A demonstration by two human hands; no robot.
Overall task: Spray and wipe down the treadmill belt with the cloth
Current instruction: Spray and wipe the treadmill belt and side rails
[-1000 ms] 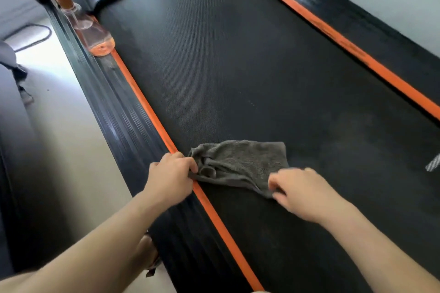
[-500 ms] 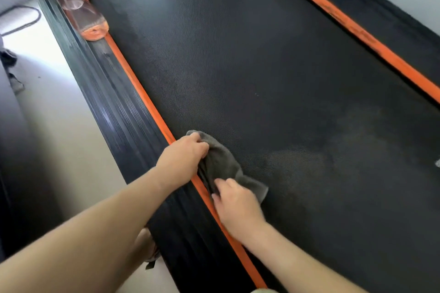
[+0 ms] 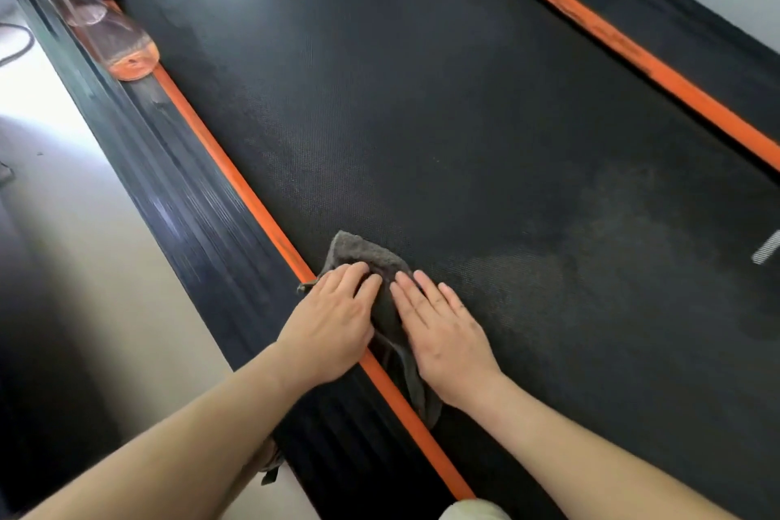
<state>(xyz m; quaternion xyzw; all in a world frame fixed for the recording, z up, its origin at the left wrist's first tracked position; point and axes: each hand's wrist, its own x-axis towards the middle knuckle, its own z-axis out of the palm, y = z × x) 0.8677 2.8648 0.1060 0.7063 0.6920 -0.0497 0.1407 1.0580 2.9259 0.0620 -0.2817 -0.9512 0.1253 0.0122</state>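
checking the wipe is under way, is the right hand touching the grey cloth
Touching. The head view shows the right hand lying flat on the crumpled grey terry cloth, fingers straight, pressing it onto the black textured treadmill belt.

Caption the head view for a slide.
Left hand and right hand press a grey terry cloth onto the black treadmill belt.

No legible text or labels, white striped mark (image 3: 766, 248) on belt (image 3: 422, 97) unreadable
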